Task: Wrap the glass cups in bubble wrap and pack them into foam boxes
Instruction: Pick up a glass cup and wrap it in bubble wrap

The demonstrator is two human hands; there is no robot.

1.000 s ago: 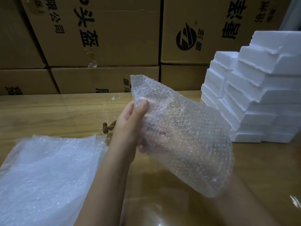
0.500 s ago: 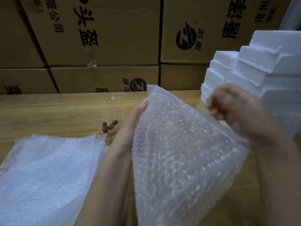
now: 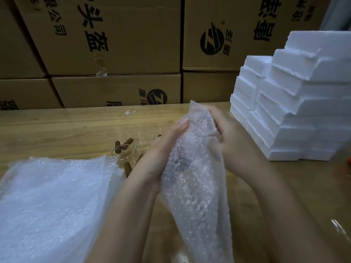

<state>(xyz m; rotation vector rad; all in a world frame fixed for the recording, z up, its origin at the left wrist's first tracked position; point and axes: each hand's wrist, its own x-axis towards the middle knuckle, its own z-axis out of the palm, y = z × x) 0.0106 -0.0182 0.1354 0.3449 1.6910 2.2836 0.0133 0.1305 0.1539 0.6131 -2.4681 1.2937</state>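
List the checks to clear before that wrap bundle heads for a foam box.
1. Left hand grip on the wrap: ok, thumb on its front.
2. Right hand grip on the wrap's top: ok.
3. Cup inside the wrap: cannot tell, only a dark shape shows through.
4. Wrap closed at the bottom: cannot tell, that end leaves the view.
5. Foam boxes at hand: ok, stacked on the table at right.
6. A box standing open: not ok, none seen.
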